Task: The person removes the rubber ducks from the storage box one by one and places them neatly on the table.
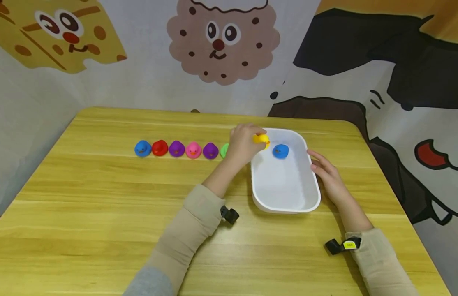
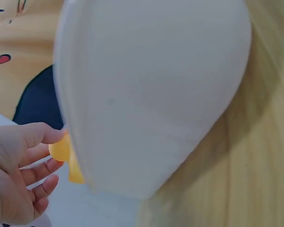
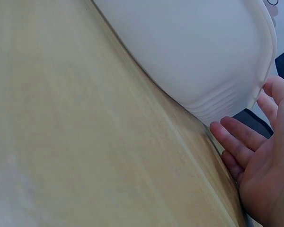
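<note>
My left hand (image 1: 244, 144) pinches a yellow rubber duck (image 1: 262, 140) over the left rim of a white plastic tub (image 1: 284, 185). In the left wrist view the thumb and fingers hold the yellow duck (image 2: 61, 149) beside the tub's wall (image 2: 151, 94). Inside the tub, near its far end, sits a blue rubber duck (image 1: 280, 151). On the tub's right side rests my right hand (image 1: 329, 176), its fingers extended along the outer wall. Seen from the right wrist, the fingertips (image 3: 217, 128) lie at the tub's ribbed corner (image 3: 213, 101).
Left of the tub, a row of rubber ducks stands on the wooden table (image 1: 114, 213): blue (image 1: 143, 148), red (image 1: 160, 148), purple (image 1: 176, 149), pink (image 1: 193, 150), another purple (image 1: 211, 151) and a green one (image 1: 224, 150) partly behind my left hand. A cartoon-printed cloth (image 1: 140, 90) hangs behind the table.
</note>
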`<move>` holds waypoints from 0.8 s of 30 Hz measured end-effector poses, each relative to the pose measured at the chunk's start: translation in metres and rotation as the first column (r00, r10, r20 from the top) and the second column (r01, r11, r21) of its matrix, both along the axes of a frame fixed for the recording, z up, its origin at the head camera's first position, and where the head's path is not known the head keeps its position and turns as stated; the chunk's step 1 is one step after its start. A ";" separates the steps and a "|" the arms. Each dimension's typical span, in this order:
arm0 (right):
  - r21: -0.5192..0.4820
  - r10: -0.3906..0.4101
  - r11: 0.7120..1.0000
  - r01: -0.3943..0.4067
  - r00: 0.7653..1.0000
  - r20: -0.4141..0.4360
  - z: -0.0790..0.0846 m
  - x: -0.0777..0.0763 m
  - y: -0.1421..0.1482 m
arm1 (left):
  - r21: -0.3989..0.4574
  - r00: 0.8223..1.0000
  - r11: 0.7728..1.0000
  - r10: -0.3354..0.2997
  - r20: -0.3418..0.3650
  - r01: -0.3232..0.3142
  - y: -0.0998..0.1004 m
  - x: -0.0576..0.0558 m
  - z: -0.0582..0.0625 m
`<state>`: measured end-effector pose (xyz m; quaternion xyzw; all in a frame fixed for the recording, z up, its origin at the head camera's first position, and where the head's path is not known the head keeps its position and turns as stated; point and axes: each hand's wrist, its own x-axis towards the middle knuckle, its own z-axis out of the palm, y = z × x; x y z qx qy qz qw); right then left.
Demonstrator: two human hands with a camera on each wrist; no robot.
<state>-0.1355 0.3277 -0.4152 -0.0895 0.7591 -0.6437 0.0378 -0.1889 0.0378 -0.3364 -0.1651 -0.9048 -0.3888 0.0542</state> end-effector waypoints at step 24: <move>0.080 -0.020 0.997 0.021 1.000 -0.016 0.002 0.001 -0.001 | 0.208 0.996 0.975 -0.063 -0.064 0.075 -0.078 0.030 0.033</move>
